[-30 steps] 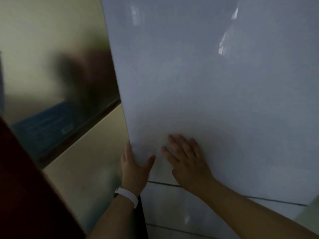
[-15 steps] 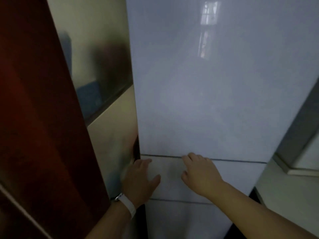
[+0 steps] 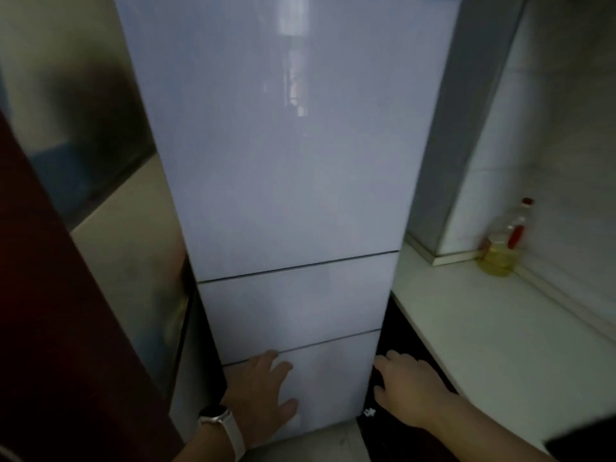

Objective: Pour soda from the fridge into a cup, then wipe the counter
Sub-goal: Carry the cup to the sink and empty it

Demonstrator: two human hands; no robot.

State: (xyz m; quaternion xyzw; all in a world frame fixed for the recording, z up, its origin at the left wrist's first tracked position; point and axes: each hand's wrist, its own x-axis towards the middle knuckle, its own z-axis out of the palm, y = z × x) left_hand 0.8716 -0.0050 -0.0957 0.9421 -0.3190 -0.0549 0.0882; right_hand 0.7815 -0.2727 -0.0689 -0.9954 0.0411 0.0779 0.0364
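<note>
A tall white fridge [image 3: 286,155] fills the middle of the head view, all its doors closed; two dark seams split off a middle drawer and a bottom drawer. My left hand [image 3: 261,393], with a white watch on the wrist, lies flat on the bottom drawer's left side, fingers spread and holding nothing. My right hand [image 3: 408,383] hovers at the fridge's lower right edge, over the dark gap beside the counter, fingers apart and empty. No soda and no cup is in view.
A white counter [image 3: 493,331] runs along the right of the fridge, under a white tiled wall. A clear bottle of yellow oil [image 3: 501,248] with a red cap stands at its back. A dark red door [image 3: 56,311] and a grey panel close in the left side.
Both hands have slid down the fridge front from the upper door to the bottom drawer. The view has tilted and pulled back, bringing the counter and oil bottle into sight.
</note>
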